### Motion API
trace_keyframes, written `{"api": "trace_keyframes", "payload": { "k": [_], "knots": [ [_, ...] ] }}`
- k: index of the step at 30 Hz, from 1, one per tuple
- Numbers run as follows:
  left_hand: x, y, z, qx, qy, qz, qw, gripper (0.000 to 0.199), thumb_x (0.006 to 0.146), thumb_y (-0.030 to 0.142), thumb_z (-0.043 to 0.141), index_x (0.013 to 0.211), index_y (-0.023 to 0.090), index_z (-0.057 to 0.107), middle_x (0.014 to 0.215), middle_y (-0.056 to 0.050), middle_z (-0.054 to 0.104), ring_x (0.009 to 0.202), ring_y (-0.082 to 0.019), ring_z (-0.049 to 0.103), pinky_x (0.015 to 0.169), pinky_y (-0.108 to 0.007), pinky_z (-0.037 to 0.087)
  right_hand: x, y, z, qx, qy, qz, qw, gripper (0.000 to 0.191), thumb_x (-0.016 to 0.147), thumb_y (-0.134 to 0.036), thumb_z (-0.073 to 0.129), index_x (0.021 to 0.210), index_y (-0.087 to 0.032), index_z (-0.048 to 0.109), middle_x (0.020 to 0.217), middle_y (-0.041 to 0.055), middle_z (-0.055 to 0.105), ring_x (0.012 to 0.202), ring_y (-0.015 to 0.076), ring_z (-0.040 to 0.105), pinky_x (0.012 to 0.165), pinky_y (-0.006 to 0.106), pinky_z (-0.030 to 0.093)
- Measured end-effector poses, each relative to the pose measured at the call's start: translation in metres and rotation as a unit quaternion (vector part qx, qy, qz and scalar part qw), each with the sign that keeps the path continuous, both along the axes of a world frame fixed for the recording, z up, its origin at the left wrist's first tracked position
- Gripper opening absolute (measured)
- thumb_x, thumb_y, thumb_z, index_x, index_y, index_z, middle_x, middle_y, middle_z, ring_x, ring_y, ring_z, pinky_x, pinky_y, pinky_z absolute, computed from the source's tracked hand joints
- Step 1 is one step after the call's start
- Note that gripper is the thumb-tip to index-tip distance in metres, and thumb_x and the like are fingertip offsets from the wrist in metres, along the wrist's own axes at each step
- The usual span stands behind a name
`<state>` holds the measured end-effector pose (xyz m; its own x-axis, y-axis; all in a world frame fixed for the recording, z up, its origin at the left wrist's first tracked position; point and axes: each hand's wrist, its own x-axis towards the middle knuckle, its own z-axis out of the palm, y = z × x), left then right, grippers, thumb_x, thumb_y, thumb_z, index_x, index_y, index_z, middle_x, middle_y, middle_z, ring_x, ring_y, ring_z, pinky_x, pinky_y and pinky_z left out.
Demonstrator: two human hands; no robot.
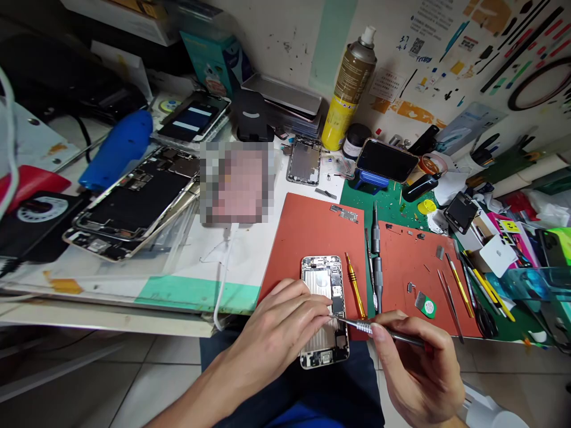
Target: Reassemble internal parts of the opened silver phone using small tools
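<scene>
An opened phone [319,343], its back shell holding bare circuitry, sits at the front edge of the red-brown mat [303,232] and juts past it. Across its left side lies my left hand [283,324], fingers pressed together and closed on the phone, their tips near its middle. My right hand [417,362] is closed around a slim metal pry tool [363,326] with a ridged silver neck and dark handle. The tool's thin tip meets my left fingertips over the phone; exact contact there is too small to tell. A gold screwdriver [355,285] lies right of the phone.
Grey screwdrivers [377,255], tweezers [450,306] and small parts lie to the right. A yellow spray can [348,89] and a propped phone [387,159] stand behind. Opened phones [138,196] and a blue-handled tool [118,148] occupy the left; a white cable [222,285] hangs over the edge.
</scene>
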<state>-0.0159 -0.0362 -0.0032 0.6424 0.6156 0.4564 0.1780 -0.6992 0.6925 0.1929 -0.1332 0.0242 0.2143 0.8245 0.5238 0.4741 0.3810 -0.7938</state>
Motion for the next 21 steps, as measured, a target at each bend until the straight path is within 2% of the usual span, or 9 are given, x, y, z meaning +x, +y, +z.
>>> {"api": "trace_keyframes", "payload": {
  "k": [8, 16, 21],
  "knots": [
    [-0.0002, 0.0003, 0.0011, -0.009, 0.003, 0.001, 1.0, 0.015, 0.109, 0.009, 0.057, 0.118, 0.019, 0.062, 0.113, -0.003, 0.078, 0.096, -0.018, 0.066, 0.086, -0.037, 0.047, 0.0007, 0.0001, -0.0008, 0.001, 0.008, 0.004, 1.0, 0.048, 0.087, 0.008, 0.07, 0.123, -0.022, 0.064, 0.091, 0.0013, 0.075, 0.074, 0.0172, 0.076, 0.063, 0.031, 0.068],
    [-0.0002, -0.0001, 0.0008, -0.014, 0.0, 0.003, 1.0, 0.016, 0.108, 0.009, 0.06, 0.12, 0.019, 0.062, 0.114, -0.003, 0.078, 0.098, -0.018, 0.066, 0.088, -0.038, 0.048, -0.0034, 0.0053, 0.0021, 0.013, 0.032, -0.034, 0.999, 0.041, 0.086, 0.006, 0.072, 0.115, -0.022, 0.067, 0.083, -0.0017, 0.071, 0.071, 0.0165, 0.076, 0.063, 0.029, 0.069],
    [0.0007, 0.0009, 0.0011, -0.018, -0.002, 0.007, 1.0, 0.017, 0.107, 0.008, 0.059, 0.119, 0.02, 0.062, 0.113, -0.002, 0.078, 0.096, -0.018, 0.067, 0.086, -0.037, 0.049, -0.0046, 0.0054, 0.0011, 0.008, 0.043, -0.032, 0.999, 0.042, 0.086, 0.007, 0.072, 0.116, -0.022, 0.067, 0.086, -0.001, 0.073, 0.071, 0.0164, 0.076, 0.065, 0.03, 0.069]
  ]
}}
